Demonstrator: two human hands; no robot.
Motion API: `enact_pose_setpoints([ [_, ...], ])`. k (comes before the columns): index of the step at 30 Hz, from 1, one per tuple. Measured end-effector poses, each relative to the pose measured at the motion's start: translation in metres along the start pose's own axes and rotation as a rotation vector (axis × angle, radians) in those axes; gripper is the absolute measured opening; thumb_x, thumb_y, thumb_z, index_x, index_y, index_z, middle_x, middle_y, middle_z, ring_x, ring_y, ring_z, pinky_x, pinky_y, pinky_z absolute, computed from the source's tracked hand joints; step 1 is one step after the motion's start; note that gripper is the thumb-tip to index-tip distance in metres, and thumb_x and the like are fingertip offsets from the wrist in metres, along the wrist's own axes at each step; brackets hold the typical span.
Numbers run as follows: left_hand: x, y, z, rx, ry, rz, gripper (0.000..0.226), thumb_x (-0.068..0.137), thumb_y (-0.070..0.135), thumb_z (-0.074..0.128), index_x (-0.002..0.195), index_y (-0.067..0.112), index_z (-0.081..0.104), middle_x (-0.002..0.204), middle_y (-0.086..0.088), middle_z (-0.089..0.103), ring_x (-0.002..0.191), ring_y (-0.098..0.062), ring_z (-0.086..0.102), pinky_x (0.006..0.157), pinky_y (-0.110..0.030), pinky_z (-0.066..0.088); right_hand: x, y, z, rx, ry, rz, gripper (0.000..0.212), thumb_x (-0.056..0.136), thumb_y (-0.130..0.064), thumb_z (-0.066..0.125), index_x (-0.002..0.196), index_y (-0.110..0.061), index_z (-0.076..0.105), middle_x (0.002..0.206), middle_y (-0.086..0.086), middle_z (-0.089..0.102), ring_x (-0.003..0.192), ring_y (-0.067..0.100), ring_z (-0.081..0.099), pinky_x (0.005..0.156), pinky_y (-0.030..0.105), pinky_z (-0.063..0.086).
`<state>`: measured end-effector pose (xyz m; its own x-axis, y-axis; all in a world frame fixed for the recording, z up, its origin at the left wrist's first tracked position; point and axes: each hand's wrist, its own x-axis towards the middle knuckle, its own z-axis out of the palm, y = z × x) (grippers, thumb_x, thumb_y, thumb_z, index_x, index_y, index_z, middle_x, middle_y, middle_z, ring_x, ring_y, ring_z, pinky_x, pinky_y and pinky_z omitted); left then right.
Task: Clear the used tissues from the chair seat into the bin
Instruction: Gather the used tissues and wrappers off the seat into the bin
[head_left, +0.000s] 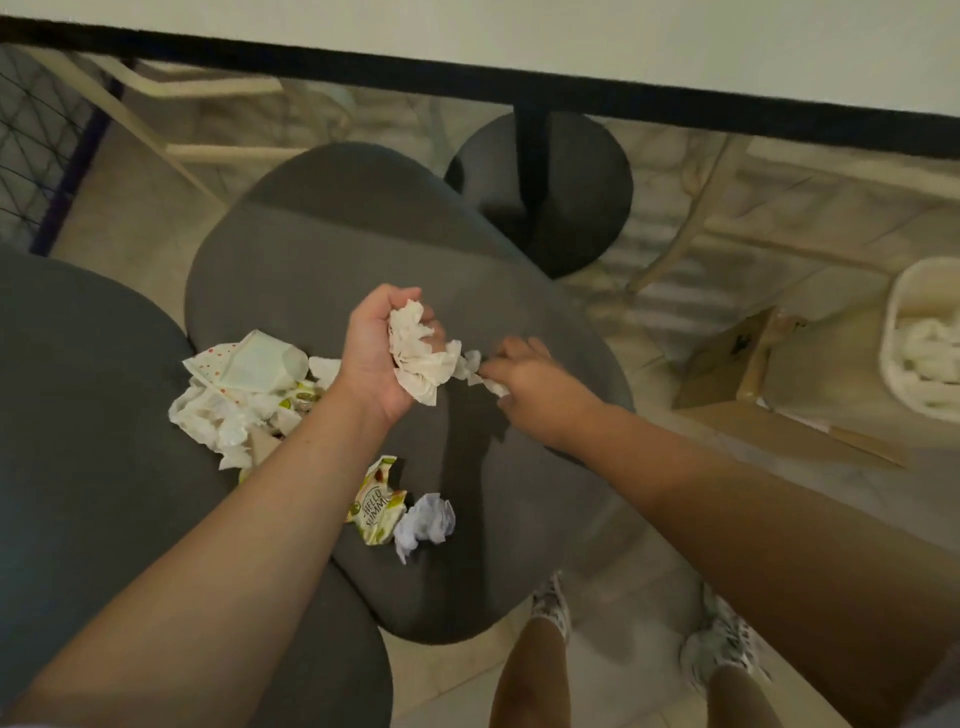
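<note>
1. The left hand (376, 353) is raised over the grey chair seat (322, 260), palm turned up, its fingers curled round a wad of crumpled tissues (421, 358) that bulges out between thumb and fingers.
2. The right hand (535, 384) reaches in from the right, knuckles up, and pinches a small white tissue scrap (475, 366) between thumb and fingertips – the scrap sits just beside the wad, and whether the two touch cannot be told.
3. More litter lies on the seat's left side: a heap of white tissues (218, 415) with a dotted paper napkin (249, 364) on top, partly hidden by the left forearm.
4. Nearer the seat's front edge lies a crumpled printed wrapper (376, 506) reading "HELLO SUMM…", and touching its right side a balled white tissue (426, 522).
5. The bin (898, 291) – a pale, round-cornered tub – stands on the floor at the far right, well apart from the chair, with white tissue already inside it.
6. A flattened cardboard piece (727, 364) lies on the floor beside the bin.
7. A second grey chair (78, 415) stands to the left, touching or overlapping the first.
8. The white bench (519, 31) with a black edge runs across the top, its black round base (571, 208) behind the chair.
</note>
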<state>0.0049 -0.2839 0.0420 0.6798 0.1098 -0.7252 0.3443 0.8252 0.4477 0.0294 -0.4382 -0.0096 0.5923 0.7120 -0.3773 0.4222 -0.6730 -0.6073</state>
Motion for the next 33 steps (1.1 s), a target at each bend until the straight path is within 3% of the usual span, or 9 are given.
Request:
enact_pose_setpoints([
  [5,-0.002,-0.051,0.076,0.075,-0.043,-0.03,0.028,0.074,0.021,0.055,0.048,0.015,0.047,0.047,0.003,0.045,0.04,-0.011,0.042,0.042,-0.017,0.039,-0.045,0.037,-0.032,0.147,0.049,0.097,0.044,0.082,-0.012,0.058,0.126,-0.011,0.051,0.123,0.015,0.047,0.118,0.034,0.043,0.101,0.037,0.04],
  [10,0.0,-0.127,0.157,0.229,-0.156,-0.013,0.006,0.081,0.023,0.055,0.08,0.018,0.054,0.07,-0.001,0.049,0.058,-0.016,0.054,0.058,-0.027,0.045,-0.104,0.092,-0.063,0.419,0.16,0.207,0.043,0.089,-0.021,0.056,0.129,-0.007,0.05,0.128,0.015,0.056,0.12,0.03,0.051,0.096,0.028,0.042],
  [12,-0.003,-0.161,0.191,0.35,-0.237,0.012,0.014,0.085,0.02,0.051,0.073,0.015,0.056,0.071,-0.001,0.051,0.065,-0.016,0.058,0.061,-0.028,0.051,-0.13,0.113,-0.076,0.553,0.237,0.273,0.038,0.089,-0.017,0.057,0.123,0.0,0.053,0.12,0.017,0.059,0.114,0.028,0.055,0.087,0.019,0.041],
  [15,-0.006,-0.207,0.236,0.605,-0.342,0.169,0.011,0.081,0.013,0.055,0.071,0.017,0.058,0.076,-0.003,0.058,0.075,-0.015,0.06,0.073,-0.03,0.053,-0.169,0.151,-0.097,0.795,0.491,0.34,0.03,0.083,-0.018,0.061,0.11,-0.004,0.06,0.106,0.013,0.065,0.098,0.025,0.061,0.088,0.028,0.05],
  [17,-0.004,-0.234,0.256,0.904,-0.411,0.294,0.01,0.083,0.013,0.058,0.077,0.019,0.062,0.088,-0.006,0.062,0.084,-0.015,0.061,0.078,-0.028,0.051,-0.194,0.174,-0.113,0.879,0.527,0.387,0.017,0.084,-0.019,0.059,0.099,-0.011,0.059,0.085,-0.002,0.062,0.077,0.01,0.057,0.068,0.011,0.046],
  [22,0.013,-0.283,0.291,1.602,-0.647,0.58,0.023,0.088,0.029,0.06,0.11,0.037,0.059,0.114,0.015,0.048,0.113,0.001,0.04,0.09,0.002,0.028,-0.238,0.24,-0.138,0.891,0.696,0.466,0.021,0.086,-0.019,0.057,0.103,-0.008,0.062,0.1,0.012,0.068,0.092,0.024,0.063,0.08,0.041,0.052],
  [25,0.027,-0.299,0.308,1.743,-0.82,0.606,0.04,0.082,0.034,0.067,0.12,0.027,0.058,0.107,0.002,0.052,0.102,-0.005,0.049,0.089,-0.008,0.038,-0.261,0.272,-0.142,0.896,0.709,0.464,0.016,0.085,-0.016,0.059,0.099,-0.007,0.062,0.094,0.013,0.068,0.083,0.019,0.061,0.073,0.031,0.049],
  [28,0.039,-0.314,0.322,1.885,-0.921,0.755,0.046,0.077,0.041,0.067,0.118,0.02,0.061,0.1,-0.002,0.055,0.093,-0.012,0.053,0.084,-0.019,0.044,-0.272,0.303,-0.142,0.8,0.738,0.496,0.033,0.084,-0.011,0.059,0.117,-0.013,0.056,0.115,0.008,0.06,0.104,0.021,0.057,0.088,0.03,0.045],
  [33,0.063,-0.332,0.317,2.071,-0.86,0.928,0.034,0.078,0.012,0.071,0.111,0.012,0.063,0.118,-0.016,0.052,0.107,-0.029,0.051,0.088,-0.035,0.044,-0.279,0.338,-0.139,0.449,0.734,0.603,0.033,0.087,-0.008,0.056,0.12,-0.01,0.057,0.122,0.01,0.05,0.117,0.027,0.044,0.096,0.03,0.038],
])
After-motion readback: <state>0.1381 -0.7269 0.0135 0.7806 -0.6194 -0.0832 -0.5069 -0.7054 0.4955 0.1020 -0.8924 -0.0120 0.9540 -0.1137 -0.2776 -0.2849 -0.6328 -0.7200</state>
